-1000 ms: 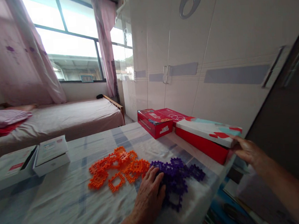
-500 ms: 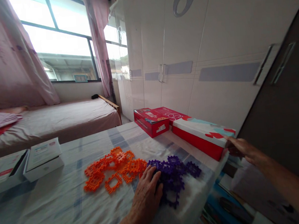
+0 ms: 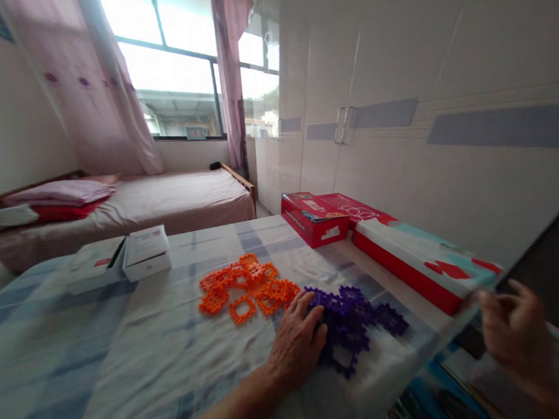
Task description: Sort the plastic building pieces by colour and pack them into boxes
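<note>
My left hand (image 3: 296, 334) lies on the table where two heaps of toothed square plastic pieces meet. Its slightly bent fingers are apart and touch the near edge of the purple pieces (image 3: 346, 317); the fingertips are close to the orange pieces (image 3: 240, 287). Some purple pieces are hidden under the hand. Beyond the table's right edge, my right hand (image 3: 514, 323) is raised near the end of a long red and white box (image 3: 408, 251). Motion blurs its bent fingers, and I cannot make out anything in them.
A smaller red box (image 3: 315, 223) stands by the long box at the back. Two white boxes (image 3: 147, 255) sit on the left of the cloth-covered table (image 3: 126, 351). Behind are a bed (image 3: 182, 198) and white wardrobes (image 3: 383, 169). Things are stored below the table's right edge.
The view has turned left, so the scene sits further right. My right hand has come off the long box's corner and moved nearer to me. My left hand stays by the purple pieces.
</note>
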Demonstrator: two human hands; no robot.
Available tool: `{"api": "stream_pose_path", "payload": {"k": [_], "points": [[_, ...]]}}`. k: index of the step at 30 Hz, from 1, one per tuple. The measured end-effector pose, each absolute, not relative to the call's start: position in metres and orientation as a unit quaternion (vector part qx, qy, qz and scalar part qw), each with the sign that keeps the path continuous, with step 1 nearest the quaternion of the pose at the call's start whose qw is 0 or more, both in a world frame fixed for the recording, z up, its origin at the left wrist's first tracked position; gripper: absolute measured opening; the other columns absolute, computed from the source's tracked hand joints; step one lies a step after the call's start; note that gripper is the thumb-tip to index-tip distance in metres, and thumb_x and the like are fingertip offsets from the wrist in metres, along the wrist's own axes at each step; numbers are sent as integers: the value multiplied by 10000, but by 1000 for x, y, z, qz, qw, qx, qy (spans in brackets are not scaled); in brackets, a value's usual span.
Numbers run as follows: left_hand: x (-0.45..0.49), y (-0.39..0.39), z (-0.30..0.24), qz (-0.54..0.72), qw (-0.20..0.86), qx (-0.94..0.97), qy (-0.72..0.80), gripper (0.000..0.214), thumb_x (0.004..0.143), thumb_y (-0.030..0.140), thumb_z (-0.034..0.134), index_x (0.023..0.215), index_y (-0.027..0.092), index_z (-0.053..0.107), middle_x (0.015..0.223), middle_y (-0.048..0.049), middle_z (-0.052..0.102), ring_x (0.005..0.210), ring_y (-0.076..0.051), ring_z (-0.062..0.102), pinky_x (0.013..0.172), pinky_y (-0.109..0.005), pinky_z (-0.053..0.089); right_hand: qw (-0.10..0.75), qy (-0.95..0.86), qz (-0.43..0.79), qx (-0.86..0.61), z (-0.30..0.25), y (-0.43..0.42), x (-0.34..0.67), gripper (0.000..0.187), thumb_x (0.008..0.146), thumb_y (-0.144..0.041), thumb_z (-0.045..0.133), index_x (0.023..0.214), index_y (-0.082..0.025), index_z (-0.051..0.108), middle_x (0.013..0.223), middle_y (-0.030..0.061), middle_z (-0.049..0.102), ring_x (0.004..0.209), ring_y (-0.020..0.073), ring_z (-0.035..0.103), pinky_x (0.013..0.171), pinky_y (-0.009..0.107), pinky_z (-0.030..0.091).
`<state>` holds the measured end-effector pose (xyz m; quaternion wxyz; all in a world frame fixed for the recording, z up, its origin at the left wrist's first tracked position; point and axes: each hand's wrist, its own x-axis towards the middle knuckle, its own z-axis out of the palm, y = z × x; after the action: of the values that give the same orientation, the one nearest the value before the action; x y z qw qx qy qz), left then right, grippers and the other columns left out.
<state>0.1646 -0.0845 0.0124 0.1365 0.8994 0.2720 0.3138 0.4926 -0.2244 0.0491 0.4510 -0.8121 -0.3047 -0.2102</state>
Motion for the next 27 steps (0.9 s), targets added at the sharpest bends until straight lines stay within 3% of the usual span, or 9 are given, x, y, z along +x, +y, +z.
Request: {"api": "stream_pose_path", "payload": {"k": [4, 7, 13, 21, 27], "points": [[163, -86, 21, 344, 162, 879, 287, 291, 877, 220, 464, 1137, 194, 592, 1360, -88, 474, 1301, -223, 387, 1072, -421, 369, 446, -428, -110, -778, 33, -204, 438, 504, 840, -546, 340, 1200, -243, 519, 1158, 152, 572, 1082, 305, 552, 936, 458, 444], [163, -85, 28, 354, 175, 861, 319, 282, 891, 231, 440, 1118, 188, 602, 1353, -96, 478, 1287, -225, 405, 1071, -432, 364, 388, -507, -45, -769, 18, -175, 417, 609, 850, -577, 306, 1277, -175, 472, 1306, 146, 501, 1232, 289, 450, 1053, 470, 345], [160, -77, 34, 333, 167, 867, 331, 251, 881, 231, 461, 1070, 195, 621, 1292, -84, 522, 1260, -229, 433, 1061, -445, 371, 284, -534, -35, -796, -3, -141, 393, 737, 887, -589, 226, 1302, -23, 454, 1290, 214, 513, 1253, 298, 427, 1080, 467, 293], [129, -65, 47, 302, 108, 889, 327, 247, 890, 251, 454, 1079, 206, 607, 1249, -63, 541, 1234, -201, 445, 1031, -396, 403, 308, -573, -11, -759, 0, -122, 352, 706, 891, -578, 205, 1277, -58, 483, 1296, 184, 517, 1260, 277, 424, 1090, 439, 292], [31, 8, 53, 311, -76, 813, 486, 290, 875, 223, 437, 1109, 166, 600, 1284, -102, 519, 1235, -239, 447, 1037, -411, 380, 348, -550, 18, -759, -15, -115, 369, 768, 831, -652, 207, 1248, -81, 505, 1274, 175, 531, 1250, 327, 423, 1067, 485, 315]]}}
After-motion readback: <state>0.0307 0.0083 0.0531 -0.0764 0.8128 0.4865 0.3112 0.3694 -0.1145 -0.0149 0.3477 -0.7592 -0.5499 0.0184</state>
